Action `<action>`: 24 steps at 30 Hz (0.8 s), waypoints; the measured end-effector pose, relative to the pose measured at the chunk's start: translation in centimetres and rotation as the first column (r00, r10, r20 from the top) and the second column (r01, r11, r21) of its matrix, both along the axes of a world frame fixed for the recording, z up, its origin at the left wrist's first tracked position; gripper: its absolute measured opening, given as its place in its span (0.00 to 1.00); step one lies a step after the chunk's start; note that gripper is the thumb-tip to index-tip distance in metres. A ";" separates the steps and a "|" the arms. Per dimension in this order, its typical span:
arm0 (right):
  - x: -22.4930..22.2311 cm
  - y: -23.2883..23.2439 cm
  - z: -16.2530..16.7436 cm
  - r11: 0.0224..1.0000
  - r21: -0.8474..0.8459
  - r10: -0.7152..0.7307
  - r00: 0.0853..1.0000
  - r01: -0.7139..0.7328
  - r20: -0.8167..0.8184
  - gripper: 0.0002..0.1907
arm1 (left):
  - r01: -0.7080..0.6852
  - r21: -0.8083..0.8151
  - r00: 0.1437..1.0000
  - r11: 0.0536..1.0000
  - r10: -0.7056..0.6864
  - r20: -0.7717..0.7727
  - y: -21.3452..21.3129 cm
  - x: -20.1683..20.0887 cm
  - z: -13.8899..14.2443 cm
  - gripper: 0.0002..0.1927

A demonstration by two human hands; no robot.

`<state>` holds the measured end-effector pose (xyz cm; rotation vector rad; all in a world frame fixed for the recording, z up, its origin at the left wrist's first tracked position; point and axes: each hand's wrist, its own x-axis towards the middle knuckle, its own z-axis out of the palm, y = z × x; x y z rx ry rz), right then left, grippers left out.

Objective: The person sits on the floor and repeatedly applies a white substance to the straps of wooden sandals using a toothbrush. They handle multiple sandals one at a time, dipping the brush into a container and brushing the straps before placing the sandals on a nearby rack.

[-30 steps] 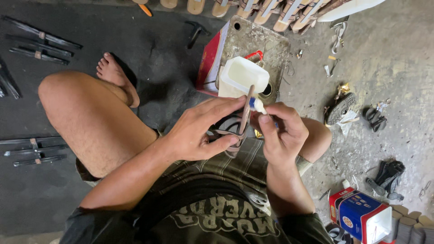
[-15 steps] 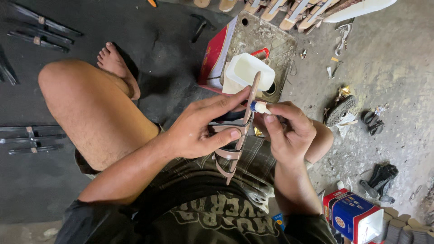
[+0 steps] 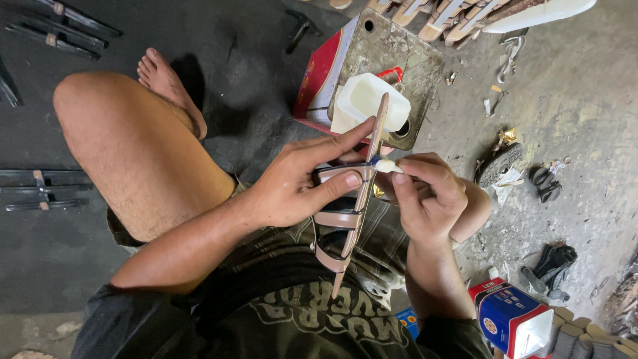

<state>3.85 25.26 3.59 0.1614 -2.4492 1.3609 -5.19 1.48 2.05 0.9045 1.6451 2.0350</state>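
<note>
Sandal upper (image 3: 351, 213), a long tan strip crossed by several tan straps, stands nearly upright in front of the person's chest, its top end reaching up past a white plastic tub (image 3: 369, 103). The left hand (image 3: 299, 183) is clamped on it, thumb pressed on one cross strap and index finger stretched along the strip. The right hand (image 3: 425, 196) sits just beside it, fingers pinched shut on a small brush (image 3: 385, 165) with a blue neck and white-coated tip that touches the strip. The two hands are close together, almost touching.

Behind the hands, the tub rests on a square metal tin (image 3: 389, 56) with a grey, stained top with a round hole near one corner and a red side panel; it stands on the concrete floor (image 3: 585, 100). At lower right, near the right forearm, a blue, white and red carton (image 3: 508, 319) lies on its side. Black straps (image 3: 551, 259) lie scattered on the floor at the right, and more tan sandal pieces (image 3: 432, 13) line the top edge. A dark mat (image 3: 40, 252) at the left carries black strips (image 3: 33, 189).
</note>
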 end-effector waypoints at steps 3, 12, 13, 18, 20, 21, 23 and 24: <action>0.1 0.1 -0.3 0.999 0.030 0.015 1.000 -0.014 -0.020 0.09 | -0.026 -0.023 1.000 0.999 0.026 0.007 0.2 0.1 -0.2 0.33; 0.9 0.3 0.4 0.996 0.082 0.035 0.999 -0.037 0.021 0.09 | -0.047 -0.041 0.999 0.998 0.047 -0.001 0.4 -0.3 -0.9 0.31; 1.0 0.3 0.3 0.995 0.095 0.001 0.999 -0.005 0.040 0.09 | -0.050 -0.056 0.999 0.997 0.048 -0.025 0.4 -0.4 -0.9 0.31; 0.9 0.1 -0.1 0.994 0.098 -0.061 0.998 0.058 0.024 0.08 | -0.053 -0.078 0.998 0.996 0.050 -0.032 0.6 -0.5 -0.9 0.31; 1.0 0.0 -0.2 0.992 0.092 -0.085 0.996 0.083 0.026 0.08 | -0.045 -0.081 0.999 0.996 0.044 -0.006 0.6 -0.5 -0.7 0.30; 1.0 -0.1 -0.2 0.994 0.074 -0.080 0.997 0.078 0.015 0.08 | -0.044 -0.084 0.999 0.995 0.043 -0.008 0.6 -0.5 -0.7 0.30; 1.1 -0.2 -0.3 0.997 0.037 -0.069 0.998 0.069 -0.005 0.08 | -0.041 -0.091 0.999 0.995 0.041 -0.009 0.6 -0.5 -0.6 0.30; 1.1 -0.4 -0.4 0.998 0.004 -0.056 0.998 0.056 0.008 0.08 | -0.045 -0.095 0.999 0.994 0.044 -0.014 0.5 -0.5 -0.5 0.30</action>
